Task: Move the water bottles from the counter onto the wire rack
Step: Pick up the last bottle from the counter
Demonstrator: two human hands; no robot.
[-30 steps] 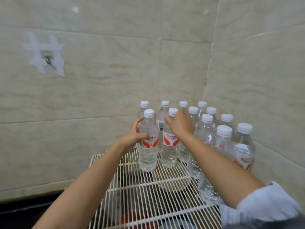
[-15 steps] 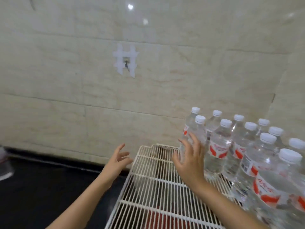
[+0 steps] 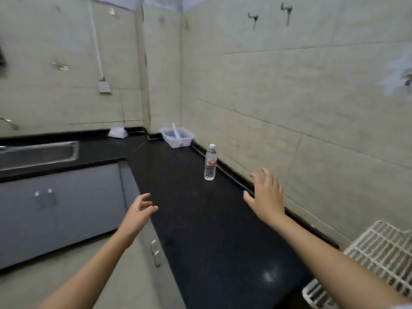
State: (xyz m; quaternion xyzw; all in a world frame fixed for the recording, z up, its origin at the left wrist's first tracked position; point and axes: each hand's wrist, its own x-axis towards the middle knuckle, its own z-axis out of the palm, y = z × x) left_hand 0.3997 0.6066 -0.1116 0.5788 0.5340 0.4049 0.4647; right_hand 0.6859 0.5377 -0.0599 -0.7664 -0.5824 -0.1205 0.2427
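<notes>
Both bare arms are stretched forward from the bottom of the view. The left arm (image 3: 93,264) runs up from the lower left, and the left hand (image 3: 138,211) at its end is relaxed, fingers loosely curled and holding nothing. The right arm (image 3: 323,248) comes in from the lower right and extends farther forward. The right hand (image 3: 266,198) shows its back, fingers spread and slightly bent, thumb out to the left, gripping nothing.
</notes>
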